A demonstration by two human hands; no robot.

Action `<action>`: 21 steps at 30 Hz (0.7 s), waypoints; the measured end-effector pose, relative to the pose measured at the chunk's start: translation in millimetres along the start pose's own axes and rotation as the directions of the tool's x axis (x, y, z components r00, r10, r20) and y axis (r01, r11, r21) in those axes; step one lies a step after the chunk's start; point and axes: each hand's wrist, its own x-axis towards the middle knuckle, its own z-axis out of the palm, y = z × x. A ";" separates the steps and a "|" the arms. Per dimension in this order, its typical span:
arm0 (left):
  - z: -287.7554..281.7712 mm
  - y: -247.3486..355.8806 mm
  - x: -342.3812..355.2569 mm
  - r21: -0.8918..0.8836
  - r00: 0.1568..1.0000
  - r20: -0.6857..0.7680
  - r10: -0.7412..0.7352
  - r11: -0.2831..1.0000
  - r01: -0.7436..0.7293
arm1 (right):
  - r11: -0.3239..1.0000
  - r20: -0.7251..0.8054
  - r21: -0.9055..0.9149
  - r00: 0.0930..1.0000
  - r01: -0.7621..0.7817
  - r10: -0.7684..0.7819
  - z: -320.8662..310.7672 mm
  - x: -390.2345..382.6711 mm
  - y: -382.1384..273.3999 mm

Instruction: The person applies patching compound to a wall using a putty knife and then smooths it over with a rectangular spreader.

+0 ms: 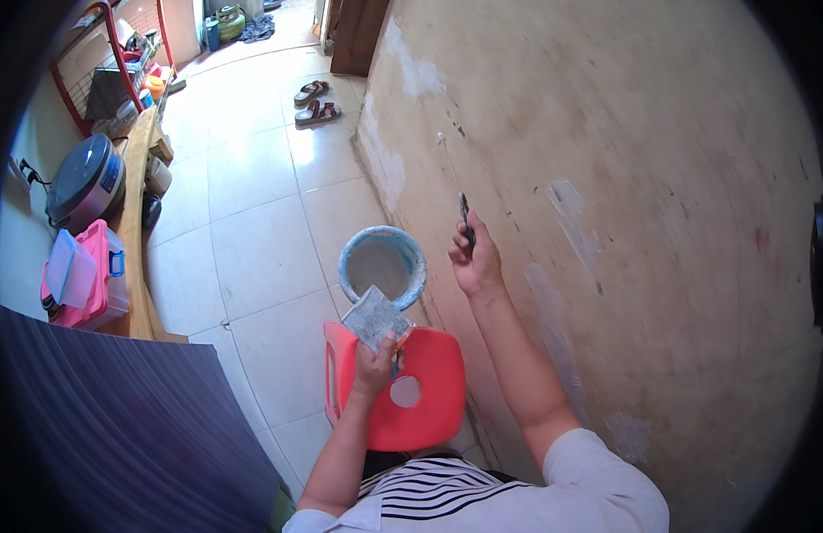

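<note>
My left hand [376, 364] grips a flat grey, smeared scraper [374, 313] with an orange and teal handle, held over the front of a red plastic stool [433, 391]. A blue-rimmed bucket [411, 266] with grey contents stands just beyond it. My right hand [476, 258] is closed on the dark handle of a slim tool [467, 222], raised near the beige wall [660, 178]. A thin pale line runs from the tool up to a white dab [441, 139]; I cannot tell whether it is all blade. White patches [567, 204] mark the wall.
A wooden bench [136, 266] on the left holds a rice cooker [84, 178] and pink boxes [91, 284], with a red rack [109, 71] behind. Dark striped material [136, 400] fills the lower left. Sandals [315, 111] lie on the tiled floor [242, 204] near a doorway.
</note>
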 end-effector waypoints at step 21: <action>-0.3 -0.2 -0.7 -0.008 0.999 0.009 -0.040 0.999 0.040 | 0.874 -0.065 0.475 0.994 0.104 -0.084 11.6 51.6 3.5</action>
